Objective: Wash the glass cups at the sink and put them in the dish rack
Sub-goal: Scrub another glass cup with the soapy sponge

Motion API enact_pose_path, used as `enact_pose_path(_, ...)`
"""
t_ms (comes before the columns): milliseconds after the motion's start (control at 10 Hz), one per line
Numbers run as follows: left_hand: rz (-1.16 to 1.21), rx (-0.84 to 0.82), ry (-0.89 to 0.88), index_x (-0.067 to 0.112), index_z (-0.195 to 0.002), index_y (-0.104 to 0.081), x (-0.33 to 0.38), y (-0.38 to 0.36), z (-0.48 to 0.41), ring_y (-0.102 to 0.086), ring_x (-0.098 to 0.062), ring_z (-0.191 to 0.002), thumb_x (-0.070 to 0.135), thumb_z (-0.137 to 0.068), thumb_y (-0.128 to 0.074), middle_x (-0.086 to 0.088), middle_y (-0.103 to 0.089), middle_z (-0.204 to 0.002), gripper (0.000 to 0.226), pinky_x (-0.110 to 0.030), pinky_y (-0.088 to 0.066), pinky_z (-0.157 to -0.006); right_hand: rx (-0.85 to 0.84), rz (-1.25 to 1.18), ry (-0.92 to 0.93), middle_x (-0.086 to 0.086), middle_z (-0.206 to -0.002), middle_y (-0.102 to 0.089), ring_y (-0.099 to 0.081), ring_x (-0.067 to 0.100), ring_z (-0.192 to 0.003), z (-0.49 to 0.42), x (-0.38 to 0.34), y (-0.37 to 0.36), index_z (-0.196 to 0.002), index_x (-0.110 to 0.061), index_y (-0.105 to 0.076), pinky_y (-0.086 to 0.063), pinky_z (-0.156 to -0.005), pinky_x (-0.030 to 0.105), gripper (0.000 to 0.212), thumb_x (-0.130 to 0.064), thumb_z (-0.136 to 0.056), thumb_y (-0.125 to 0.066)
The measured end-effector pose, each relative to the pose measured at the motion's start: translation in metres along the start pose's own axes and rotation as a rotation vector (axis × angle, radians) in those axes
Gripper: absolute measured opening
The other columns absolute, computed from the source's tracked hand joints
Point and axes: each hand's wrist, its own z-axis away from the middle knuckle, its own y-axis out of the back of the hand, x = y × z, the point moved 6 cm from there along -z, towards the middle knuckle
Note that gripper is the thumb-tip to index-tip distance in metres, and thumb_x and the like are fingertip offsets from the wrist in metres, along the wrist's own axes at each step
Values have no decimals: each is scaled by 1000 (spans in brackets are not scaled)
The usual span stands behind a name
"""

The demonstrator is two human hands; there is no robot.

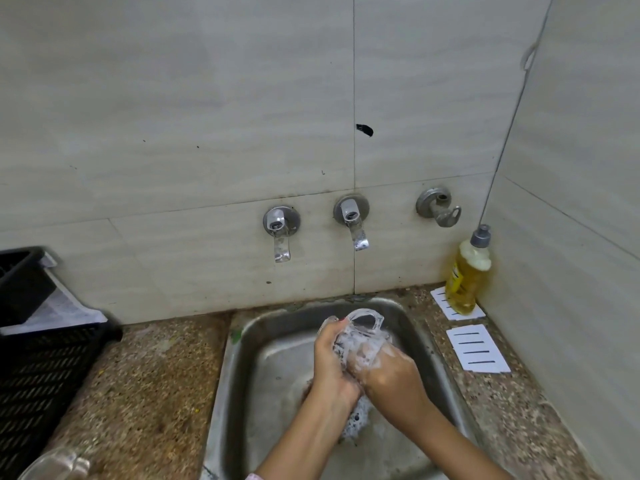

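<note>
The black dish rack [41, 368] stands on the counter at far left, with a clear glass [57, 464] by its near corner. Over the steel sink [239, 341], the left hand [334, 368] and right hand [391, 372] both curl around the foamy glass cup [363, 336]. In the right corner stands a bottle [467, 275] holding yellow liquid.
</note>
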Motion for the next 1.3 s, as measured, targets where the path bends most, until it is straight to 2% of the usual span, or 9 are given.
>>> enact_pose_path(200,93,32,4,0,-105,-57,4,3,-6,-65,-32,-63,25,-59,-60,-20,-62,-81,52,-32,-57,-56,-319,-119,111,4,-82,-69,-65,19,-76,-25,5,-14,-83,-9,-71,-51,-72,30,22,-9,-72,-51)
enact_pose_path(300,70,11,-44,2,-80,-62,8,3,-8,-63,-25,-54,20,-62,-60,-14,-63,-68,27,-27,-55,-52,-410,-449,-236,3,-87,-69,-64,11,-82,-30,10,-16,-85,-11,-68,-49,-76,24,20,-3,-84,-50)
enact_pose_path(400,75,-103,-169,6,-53,-68,17,-7,-4,-61,-18,-46,9,-53,-64,-8,-62,-53,5,-24,-53,-47,-122,-1498,-1147,2,-73,-67,-65,6,-68,-21,15,-22,-67,-16,-71,-52,-69,22,39,-1,-90,-45)
enact_pose_path(500,70,-135,-209,4,-62,-68,24,-14,-3,-64,-21,-52,14,-30,-77,-10,-64,-58,35,-27,-54,-52,-85,-1925,-1327,12,-84,-69,-68,18,-77,-24,5,-30,-75,-10,-74,-55,-63,31,33,-9,-89,-45)
enact_pose_path(600,81,-32,-135,4,-73,-61,22,-5,-11,-62,-23,-52,28,-62,-66,-10,-62,-58,26,-29,-51,-60,-380,-1149,-781,13,-96,-64,-62,3,-82,-43,6,-12,-98,-7,-61,-50,-66,21,21,-2,-94,-41)
enact_pose_path(700,108,10,-147,4,-73,-65,25,-3,-14,-61,-29,-58,28,-69,-54,-14,-62,-64,27,-32,-50,-64,-566,-394,35,14,-120,-58,-52,20,-113,-47,-8,-10,-117,-2,-55,-39,-106,33,35,-9,-90,-34)
enact_pose_path(900,115,21,-82,4,-70,-65,20,-5,-11,-63,-29,-57,27,-70,-55,-14,-62,-66,25,-30,-55,-57,-474,-198,168,14,-115,-66,-58,23,-110,-39,5,-18,-112,-4,-64,-38,-100,27,46,-19,-75,-41)
enact_pose_path(1200,257,30,-122,4,-57,-63,8,9,-7,-61,-20,-44,18,-74,-56,-8,-59,-51,23,-24,-54,-48,-98,-890,-1056,20,-66,-66,-62,41,-71,-11,22,-45,-67,8,-63,-52,-60,43,28,-7,-80,-43)
enact_pose_path(1300,223,-10,-116,7,-50,-66,9,6,-3,-62,-19,-46,17,-63,-63,-7,-61,-52,17,-25,-55,-51,-22,-1371,-1539,7,-56,-67,-67,22,-59,-4,12,-46,-75,-2,-65,-53,-50,23,34,-2,-93,-36)
